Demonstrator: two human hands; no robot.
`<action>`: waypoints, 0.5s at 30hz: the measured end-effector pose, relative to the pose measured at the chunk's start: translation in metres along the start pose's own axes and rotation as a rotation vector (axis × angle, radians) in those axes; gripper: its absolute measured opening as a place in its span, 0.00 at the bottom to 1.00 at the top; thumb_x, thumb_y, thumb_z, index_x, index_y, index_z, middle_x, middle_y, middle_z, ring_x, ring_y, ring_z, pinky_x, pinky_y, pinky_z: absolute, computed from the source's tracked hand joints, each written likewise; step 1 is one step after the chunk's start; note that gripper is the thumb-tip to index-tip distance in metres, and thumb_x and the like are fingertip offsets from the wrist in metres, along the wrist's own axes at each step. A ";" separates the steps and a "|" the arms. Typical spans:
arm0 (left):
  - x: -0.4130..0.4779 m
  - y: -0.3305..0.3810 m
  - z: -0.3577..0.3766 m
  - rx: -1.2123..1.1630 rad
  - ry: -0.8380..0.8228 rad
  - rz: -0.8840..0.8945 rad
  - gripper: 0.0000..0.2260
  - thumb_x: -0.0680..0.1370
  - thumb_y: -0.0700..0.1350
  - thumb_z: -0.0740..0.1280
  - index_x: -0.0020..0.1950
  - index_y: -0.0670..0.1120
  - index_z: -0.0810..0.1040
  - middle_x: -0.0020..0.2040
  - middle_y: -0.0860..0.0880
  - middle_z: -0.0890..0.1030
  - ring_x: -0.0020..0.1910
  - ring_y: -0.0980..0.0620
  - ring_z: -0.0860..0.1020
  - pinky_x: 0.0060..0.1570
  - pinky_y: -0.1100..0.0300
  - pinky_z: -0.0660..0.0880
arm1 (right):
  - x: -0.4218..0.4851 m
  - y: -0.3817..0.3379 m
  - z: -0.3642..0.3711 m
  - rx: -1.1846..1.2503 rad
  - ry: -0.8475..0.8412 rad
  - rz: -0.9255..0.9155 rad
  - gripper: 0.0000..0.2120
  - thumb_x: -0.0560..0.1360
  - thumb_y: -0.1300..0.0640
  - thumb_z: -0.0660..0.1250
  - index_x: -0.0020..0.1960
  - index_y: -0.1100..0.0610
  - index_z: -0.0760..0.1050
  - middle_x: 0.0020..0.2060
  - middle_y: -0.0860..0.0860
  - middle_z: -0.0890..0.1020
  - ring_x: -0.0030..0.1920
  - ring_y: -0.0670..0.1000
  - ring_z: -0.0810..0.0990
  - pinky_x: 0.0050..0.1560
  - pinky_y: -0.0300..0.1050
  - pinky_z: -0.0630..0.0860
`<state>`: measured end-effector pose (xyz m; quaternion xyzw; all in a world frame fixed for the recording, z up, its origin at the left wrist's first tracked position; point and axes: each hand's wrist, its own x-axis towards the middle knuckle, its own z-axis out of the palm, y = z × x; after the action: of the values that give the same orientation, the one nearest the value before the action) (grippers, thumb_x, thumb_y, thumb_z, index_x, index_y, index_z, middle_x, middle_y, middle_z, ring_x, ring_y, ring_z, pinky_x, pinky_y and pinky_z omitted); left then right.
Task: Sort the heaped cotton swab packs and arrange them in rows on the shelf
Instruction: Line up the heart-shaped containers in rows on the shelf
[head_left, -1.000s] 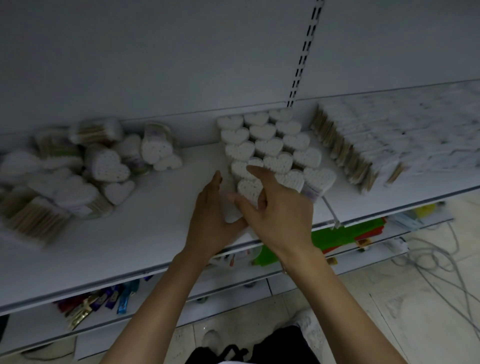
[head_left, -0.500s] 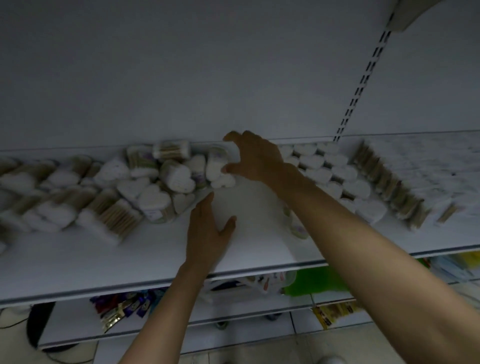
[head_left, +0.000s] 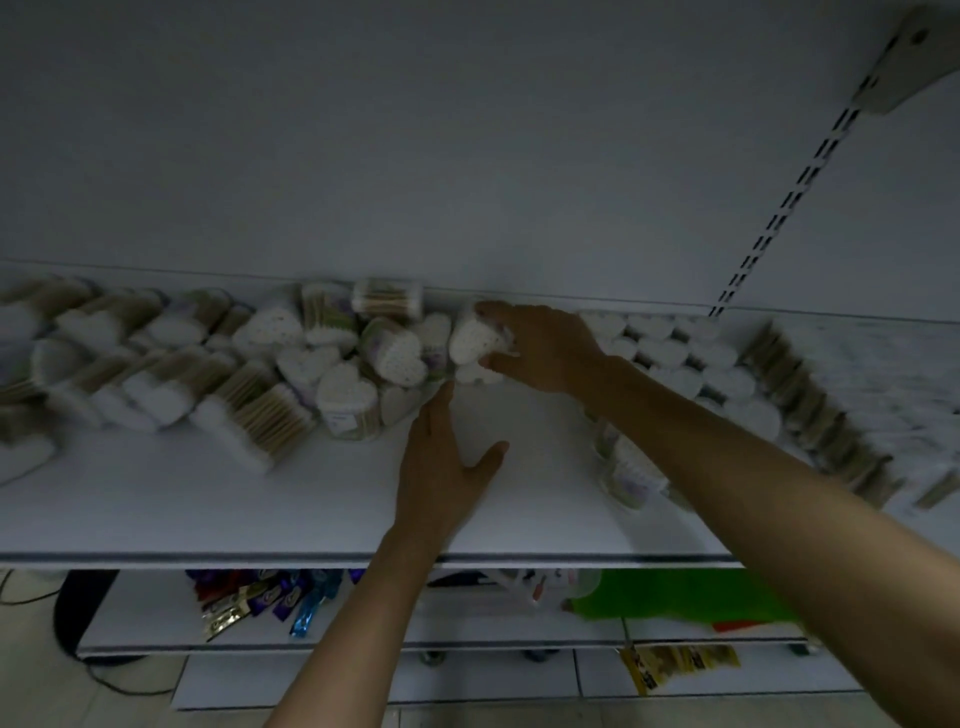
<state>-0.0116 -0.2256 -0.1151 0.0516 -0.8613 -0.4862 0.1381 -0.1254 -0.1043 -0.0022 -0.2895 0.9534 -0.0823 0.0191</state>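
From where I stand the job looks less than half done. On the long white metal shelf (head_left: 208, 509) the sorted part sits to the right. There are neat rows of white heart-shaped cotton swab packs (head_left: 691, 358), packed face-up side by side. Just beyond them runs a leaning file of flat wooden-stick swab packs (head_left: 810, 410).

To the left sprawls the loose heap of mixed heart-shaped and flat swab packs (head_left: 291, 364). It is tumbled at all angles and runs out to the left edge of view. That heap is the work remaining, and it looks the larger share.

The person's right hand (head_left: 540, 348) reaches to the back of the shelf at the heap's right end. Its fingers and thumb are curled round one white heart-shaped pack with a dotted face (head_left: 475, 338). Whether that pack is lifted clear of the one beneath it, I cannot tell.

The left hand (head_left: 441, 467) lies flat on the shelf between heap and rows, holding nothing. Its fingers are straight and close together, the thumb is spread wide, and the fingertips reach the heap's near edge.

A few clear-walled packs (head_left: 628, 473) lie near the shelf front, partly hidden by the right forearm. They do not appear to be lined up yet.
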 end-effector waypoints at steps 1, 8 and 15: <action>0.000 0.002 -0.001 -0.011 0.007 0.011 0.42 0.73 0.57 0.71 0.78 0.51 0.50 0.75 0.51 0.62 0.71 0.53 0.63 0.69 0.60 0.62 | -0.010 -0.003 -0.003 0.023 0.043 0.012 0.31 0.76 0.42 0.63 0.75 0.51 0.59 0.64 0.54 0.75 0.61 0.56 0.76 0.59 0.49 0.72; -0.011 0.012 -0.003 -0.024 0.031 0.180 0.41 0.68 0.62 0.71 0.73 0.58 0.50 0.71 0.56 0.63 0.67 0.61 0.62 0.66 0.67 0.60 | -0.062 -0.023 0.007 0.452 0.131 0.246 0.22 0.73 0.34 0.62 0.37 0.53 0.71 0.36 0.50 0.82 0.36 0.49 0.81 0.38 0.46 0.77; -0.012 0.009 -0.004 -0.009 0.042 0.180 0.28 0.74 0.59 0.69 0.69 0.46 0.68 0.59 0.53 0.77 0.54 0.56 0.75 0.50 0.63 0.71 | -0.083 -0.027 0.002 0.418 -0.044 0.279 0.27 0.75 0.32 0.55 0.33 0.56 0.68 0.32 0.52 0.76 0.33 0.50 0.75 0.36 0.45 0.67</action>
<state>0.0014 -0.2212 -0.1075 -0.0164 -0.8572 -0.4744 0.1995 -0.0412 -0.0801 -0.0007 -0.1467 0.9458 -0.2679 0.1104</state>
